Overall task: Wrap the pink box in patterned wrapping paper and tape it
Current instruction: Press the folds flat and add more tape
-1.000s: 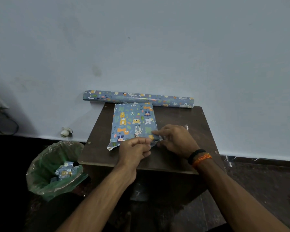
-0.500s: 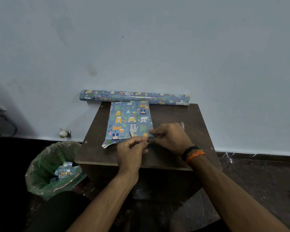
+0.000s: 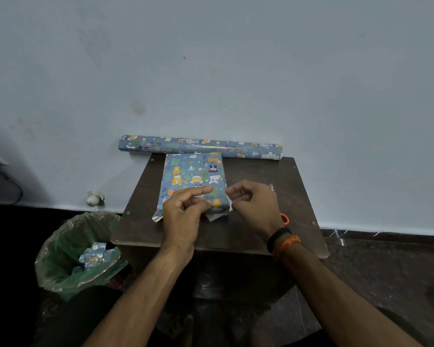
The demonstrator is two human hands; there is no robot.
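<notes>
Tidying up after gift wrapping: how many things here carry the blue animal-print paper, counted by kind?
Paper roll against the wall: 1
Wrapped box on the table: 1
Crumpled paper scrap in the bin: 1
Total: 3
</notes>
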